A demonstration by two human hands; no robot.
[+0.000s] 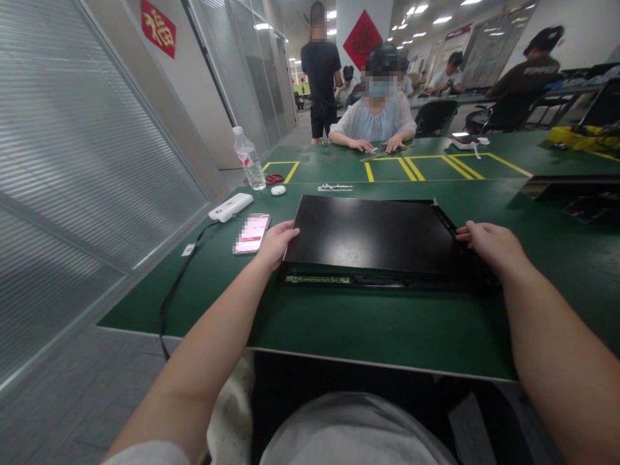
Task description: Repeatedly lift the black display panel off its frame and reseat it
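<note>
A glossy black display panel (368, 232) lies slightly tilted over a black frame (387, 282), whose near edge shows below it with a green circuit strip (317, 279). My left hand (278, 244) grips the panel's left edge, thumb on top and the other fingers out of sight beneath. At the right side, my right hand (491, 244) has its fingers closed on the outer edge of the frame, close to the panel. The right fingertips are partly hidden. Beside my left hand lies a phone (252, 234) with its screen lit.
On the green table (387, 329) are a white power bank (231, 208) with a black cable, a water bottle (249, 158), a white earbud case (278, 190), red scissors (274, 178) and thin white strips (334, 187). Dark panels (571, 194) lie right. A person (372, 116) sits opposite.
</note>
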